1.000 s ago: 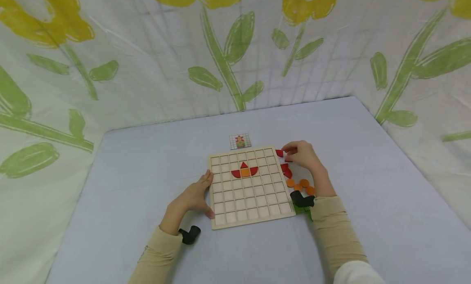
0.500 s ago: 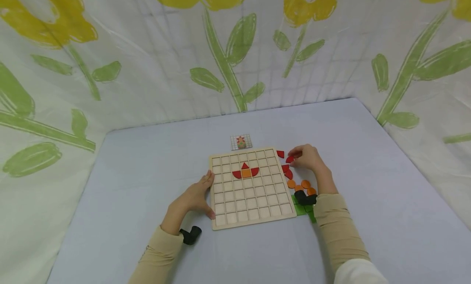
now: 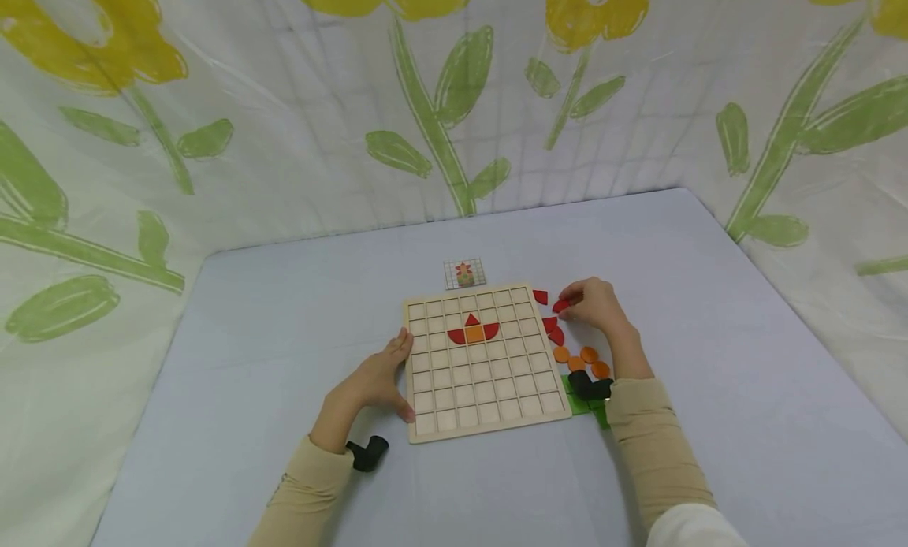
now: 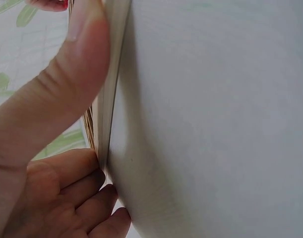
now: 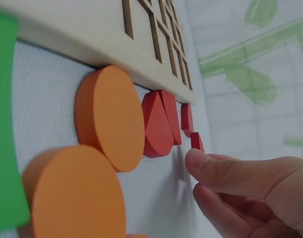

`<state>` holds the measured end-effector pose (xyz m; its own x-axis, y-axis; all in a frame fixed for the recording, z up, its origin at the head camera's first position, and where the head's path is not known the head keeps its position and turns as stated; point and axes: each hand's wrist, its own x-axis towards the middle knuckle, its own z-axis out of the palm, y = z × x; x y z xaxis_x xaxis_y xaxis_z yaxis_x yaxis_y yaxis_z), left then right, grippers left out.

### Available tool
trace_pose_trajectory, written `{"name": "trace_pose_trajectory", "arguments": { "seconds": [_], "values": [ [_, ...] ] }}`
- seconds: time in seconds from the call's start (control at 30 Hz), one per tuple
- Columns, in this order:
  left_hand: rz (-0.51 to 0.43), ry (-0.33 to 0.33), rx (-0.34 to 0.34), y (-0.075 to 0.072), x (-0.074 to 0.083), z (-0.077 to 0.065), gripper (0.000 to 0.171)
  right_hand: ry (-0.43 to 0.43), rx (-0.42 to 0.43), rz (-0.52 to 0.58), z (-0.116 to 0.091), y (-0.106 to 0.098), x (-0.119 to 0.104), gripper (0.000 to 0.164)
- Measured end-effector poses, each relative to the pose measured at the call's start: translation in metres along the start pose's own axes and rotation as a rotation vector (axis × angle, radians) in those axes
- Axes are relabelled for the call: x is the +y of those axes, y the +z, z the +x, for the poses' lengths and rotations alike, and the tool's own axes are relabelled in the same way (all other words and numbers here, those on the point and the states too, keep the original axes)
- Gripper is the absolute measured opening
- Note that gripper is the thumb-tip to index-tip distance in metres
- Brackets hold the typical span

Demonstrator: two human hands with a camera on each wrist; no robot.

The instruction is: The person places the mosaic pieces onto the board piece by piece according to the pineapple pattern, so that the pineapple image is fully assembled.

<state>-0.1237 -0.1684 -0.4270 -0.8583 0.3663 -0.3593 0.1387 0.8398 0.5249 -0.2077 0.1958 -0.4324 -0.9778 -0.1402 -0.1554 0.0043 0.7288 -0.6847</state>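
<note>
In the head view, my left hand [image 3: 376,380] rests along the left side of a wooden grid board [image 3: 454,434], its thumb at the near corner. The left wrist view has the thumb [image 4: 67,74] and fingertips against the board's edge. Beyond the board's right side, my right hand [image 3: 594,303] pinches a small red curved-edge piece [image 3: 561,305] between thumb and fingers, close over the table. On the board lie an orange square [image 3: 474,334], a red triangle [image 3: 472,320] above it and red quarter-round pieces [image 3: 491,331] on both sides.
More red pieces [image 3: 549,325], several orange discs [image 3: 600,370] and green pieces [image 3: 579,405] lie along the board's right side. A small pattern card [image 3: 465,273] lies behind the board. A flower-printed cloth [image 3: 284,137] hangs behind the table [image 3: 284,318].
My right hand has moved slightly right, away from the board, with the red piece, then nearly stopped. The piece has turned a little in the fingers. My left hand has stayed at the board's edge.
</note>
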Motion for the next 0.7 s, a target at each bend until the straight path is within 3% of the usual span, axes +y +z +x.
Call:
{"name": "trace_pose_trajectory", "arguments": {
  "seconds": [0.3, 0.7],
  "values": [
    [-0.001, 0.006, 0.001, 0.000, 0.000, 0.000, 0.125, -0.016, 0.002, 0.017, -0.005, 0.007, -0.011, 0.028],
    [-0.007, 0.006, -0.004, 0.000, -0.001, 0.000, 0.126, -0.117, -0.066, 0.041, -0.018, 0.036, -0.052, 0.034]
  ]
}}
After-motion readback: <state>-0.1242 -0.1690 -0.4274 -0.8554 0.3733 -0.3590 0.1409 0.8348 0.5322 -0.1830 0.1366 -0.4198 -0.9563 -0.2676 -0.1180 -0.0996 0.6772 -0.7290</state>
